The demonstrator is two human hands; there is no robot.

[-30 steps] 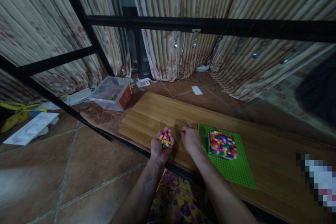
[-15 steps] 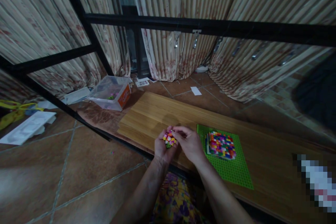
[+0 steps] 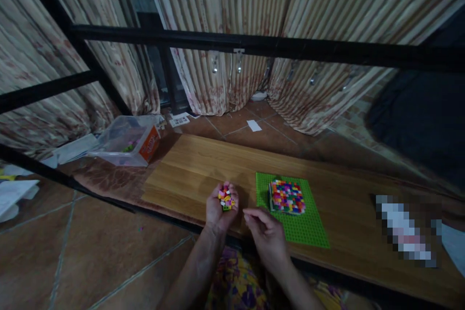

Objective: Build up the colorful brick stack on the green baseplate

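My left hand (image 3: pixel 218 210) is cupped palm up around a small heap of coloured toy bricks (image 3: pixel 226 198), pink, white, yellow, green and red among them. Just right of it, my right hand (image 3: pixel 267 232) is closed in a pinch over the board's near edge; whatever lies between thumb and forefinger is too small to make out. Beyond that hand is a green studded baseplate (image 3: pixel 308 230) on the wooden board. On its upper part stands a squarish block of multicoloured bricks (image 3: pixel 288 197), with a densely patterned top.
The wooden board (image 3: pixel 189 164) runs left to right before me. At its left end stands a clear plastic box (image 3: pixel 123 147) with an orange label and some pieces inside. A black metal bar (image 3: pixel 199 38) crosses above the board. A blurred-out item (image 3: pixel 405 232) lies at right.
My right hand has drawn away from the bricks in my left palm and is now lower and apart, fingers pinched. The view has turned to the right.
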